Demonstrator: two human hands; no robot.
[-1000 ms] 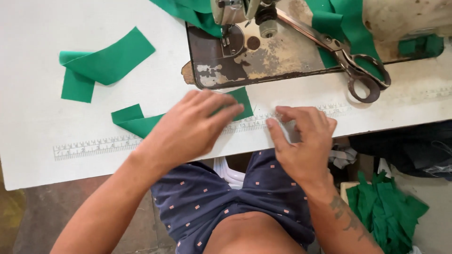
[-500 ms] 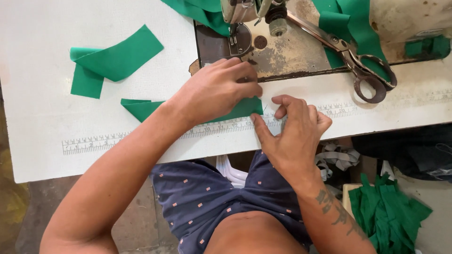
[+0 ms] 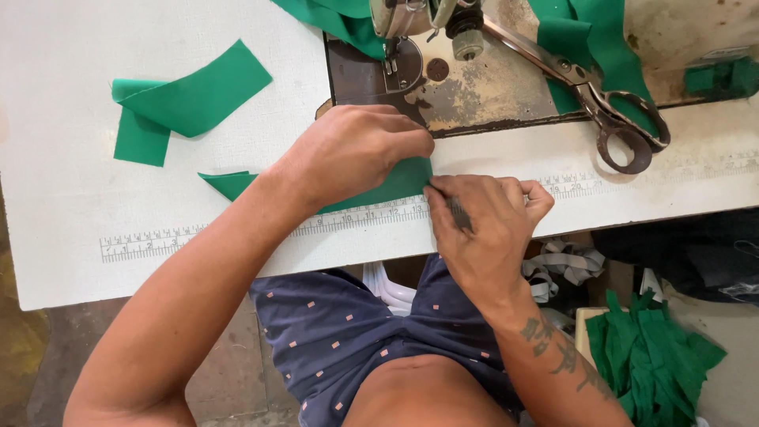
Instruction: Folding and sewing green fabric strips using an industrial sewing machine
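Head view, looking down on a white table [image 3: 95,237]; green fabric strip [image 3: 395,183] lying flat near the table's front edge, just above the printed ruler [image 3: 237,233] running along that edge; long axis of the strip roughly left to right, rising slightly toward the right, pointed left end [image 3: 225,182] showing beyond the wrist; middle of the strip hidden under the left hand [image 3: 356,150], palm down, fingers pressed together and curled onto the cloth; right end of the strip just beside the right hand [image 3: 474,229], fingertips bunched and pinching at the strip's right edge, touching the left hand's fingertips; whether any cloth is actually caught between them, impossible to tell. Just behind the hands, worn metal sewing machine bed [image 3: 474,87]; scissors [image 3: 601,111] resting on it, handles toward the table's front; second green strip [image 3: 182,103], folded, well apart on the left; heap of green pieces [image 3: 656,356] below the table at right.
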